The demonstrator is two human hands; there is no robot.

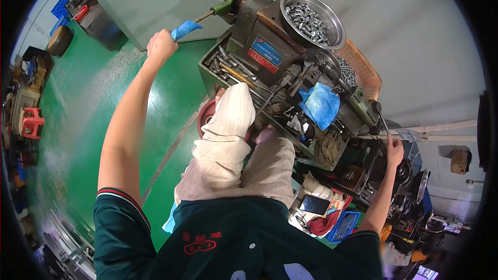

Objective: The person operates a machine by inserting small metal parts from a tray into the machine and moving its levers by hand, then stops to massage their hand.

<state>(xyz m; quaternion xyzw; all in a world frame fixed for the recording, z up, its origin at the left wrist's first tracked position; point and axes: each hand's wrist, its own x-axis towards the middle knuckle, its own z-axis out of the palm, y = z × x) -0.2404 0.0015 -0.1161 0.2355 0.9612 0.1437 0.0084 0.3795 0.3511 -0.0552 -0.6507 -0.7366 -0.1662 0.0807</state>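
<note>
My left hand (pixel 162 46) is closed round the end of a long lever (pixel 204 16), where a blue wrapping (pixel 185 30) sticks out past my fingers. That lever runs to the green arm at the left end of a small lathe (pixel 262 41). On the far right my right hand (pixel 395 151) grips a thin metal handle (pixel 384 123) joined to the lathe's right end. Between my hands, a crumpled blue cloth (pixel 319 105) lies over the machine's middle. A steel bowl (pixel 340 30) full of small shiny metal parts sits on top of the lathe.
An orange plastic basket (pixel 369 72) with more metal parts stands behind the lathe. Tools and rods fill its front tray (pixel 217 72), close to my knees. A phone (pixel 314 205) lies at my right, above a blue bin (pixel 344 226). Red stools (pixel 32 123) stand far left.
</note>
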